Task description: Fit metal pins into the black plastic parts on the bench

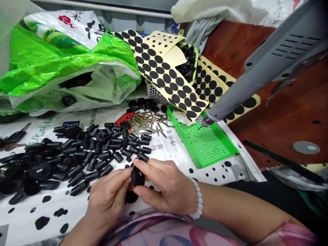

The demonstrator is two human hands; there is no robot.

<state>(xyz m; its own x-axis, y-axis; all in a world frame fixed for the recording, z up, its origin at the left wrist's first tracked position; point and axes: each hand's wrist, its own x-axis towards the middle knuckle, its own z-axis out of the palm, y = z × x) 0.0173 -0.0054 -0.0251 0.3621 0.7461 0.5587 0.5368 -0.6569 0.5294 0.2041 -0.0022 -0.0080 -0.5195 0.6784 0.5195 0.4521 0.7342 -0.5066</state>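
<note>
Black plastic: round cap [137, 176] is pinched btwn both hands, left of the green tray [207, 150] & nearer you. Yr right hand [166, 188] grips its rim w/ thumb + forefinger; yr left hand [107, 198] closes on its underside, prob. to steady it. Farther left of tray: loose black sleeves [102, 150], metal pins [147, 123]. Over tray's far end hangs the driver tip [201, 125].

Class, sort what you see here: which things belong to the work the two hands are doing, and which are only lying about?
In hand:
- black round part, pinched between left hand and right hand
- black tube pieces, heaped nearest to them

Lying about:
- metal pins
- green tray
- grey power screwdriver
- dotted sticker sheets
- green bag
</note>
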